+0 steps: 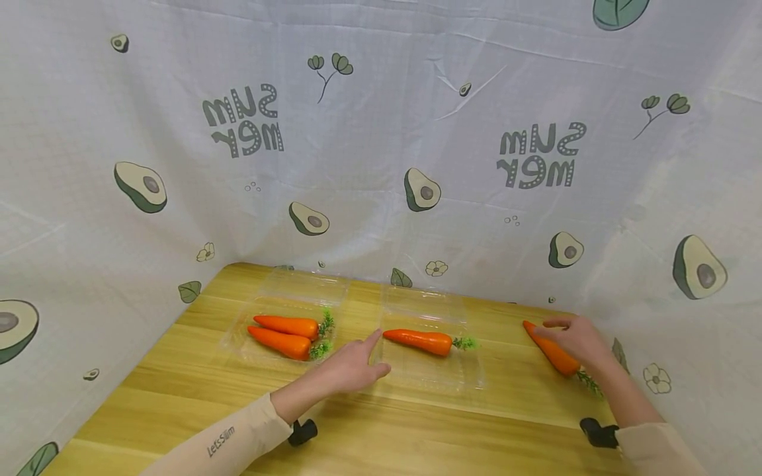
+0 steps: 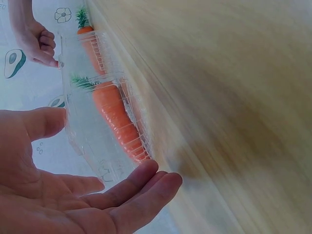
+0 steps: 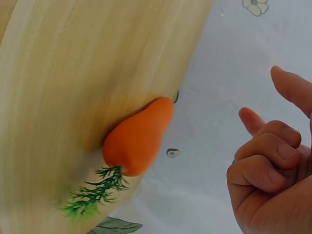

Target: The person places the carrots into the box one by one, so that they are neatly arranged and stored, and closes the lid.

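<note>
A pale cloth (image 1: 369, 132) printed with avocados, flowers and mirrored "summer" lettering hung beyond both hands. Beneath the hands spread a wooden table (image 1: 476, 430). Two clear plastic containers stood on it: the left container (image 1: 238, 337) ahead and to the left of the left hand, the right container (image 1: 417, 370) just to that hand's right, between the two hands. Each had a clear panel laid back on the side away from the hands. Cream sleeves reached down behind each wrist, the left sleeve (image 1: 232, 433) lettered.

The left hand (image 1: 348, 367) gripped nothing; its fingers were extended and its thumb stood apart. The right hand (image 1: 574, 340) also held nothing, its thumb and forefinger spread and the other fingers loosely bent.

Just beside the right hand a loose carrot (image 1: 559, 357) lay on the table, a gap showing between them in the right wrist view. Another carrot (image 1: 424, 341) lay in the right container, its tip near the left forefinger; whether they touched could not be told. A pair of carrots (image 1: 286, 342) lay side by side in the left container, left of the left hand. A small black fitting (image 1: 303, 432) showed by the left wrist, and green tops (image 1: 465, 343) pointed rightward from the carrots.
</note>
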The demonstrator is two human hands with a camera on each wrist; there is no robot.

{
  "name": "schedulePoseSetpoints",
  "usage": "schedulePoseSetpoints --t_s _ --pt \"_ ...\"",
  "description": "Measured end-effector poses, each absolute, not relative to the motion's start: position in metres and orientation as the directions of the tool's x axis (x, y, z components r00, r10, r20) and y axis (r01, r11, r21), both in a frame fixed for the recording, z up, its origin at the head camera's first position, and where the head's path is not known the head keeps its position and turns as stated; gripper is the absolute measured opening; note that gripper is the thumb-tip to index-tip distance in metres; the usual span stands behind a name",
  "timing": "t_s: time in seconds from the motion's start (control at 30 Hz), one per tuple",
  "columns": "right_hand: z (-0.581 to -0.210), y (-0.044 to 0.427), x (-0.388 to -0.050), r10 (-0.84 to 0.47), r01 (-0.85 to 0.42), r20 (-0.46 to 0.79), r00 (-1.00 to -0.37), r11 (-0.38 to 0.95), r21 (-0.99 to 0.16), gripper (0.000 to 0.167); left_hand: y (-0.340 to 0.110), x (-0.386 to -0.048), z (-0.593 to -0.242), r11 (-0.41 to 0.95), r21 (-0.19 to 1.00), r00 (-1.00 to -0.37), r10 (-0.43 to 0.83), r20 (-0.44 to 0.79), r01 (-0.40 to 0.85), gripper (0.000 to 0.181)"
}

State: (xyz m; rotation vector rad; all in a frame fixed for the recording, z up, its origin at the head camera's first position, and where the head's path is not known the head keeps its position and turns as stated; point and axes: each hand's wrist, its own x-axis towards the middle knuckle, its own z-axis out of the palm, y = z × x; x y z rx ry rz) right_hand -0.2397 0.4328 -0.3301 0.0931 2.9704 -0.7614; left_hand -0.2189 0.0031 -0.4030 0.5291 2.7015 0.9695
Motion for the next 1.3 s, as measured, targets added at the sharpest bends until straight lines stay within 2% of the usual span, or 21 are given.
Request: schedulePoseSetpoints --t_s 0.43,0.93,1.3 --pt "-0.343 0.454 -0.239 0.103 0.139 -0.101 -0.990 0.871 -0.472 0.078 0.002 -0.219 -0.403 0.716 0.643 -0.906 0.416 -0.082 0.270 0.082" --pt "-0.362 0.477 -0.242 0.167 0.228 -0.164 -0.972 0.839 -0.495 0.094 0.002 -0.219 -0.401 0.713 0.650 -0.904 0.418 -0.091 0.265 0.083" --pt "-0.373 0.490 -0.245 0.194 0.271 -0.200 -0.960 0.819 -0.507 0.096 0.003 -0.222 -0.403 0.709 0.662 -0.901 0.418 -0.115 0.245 0.084"
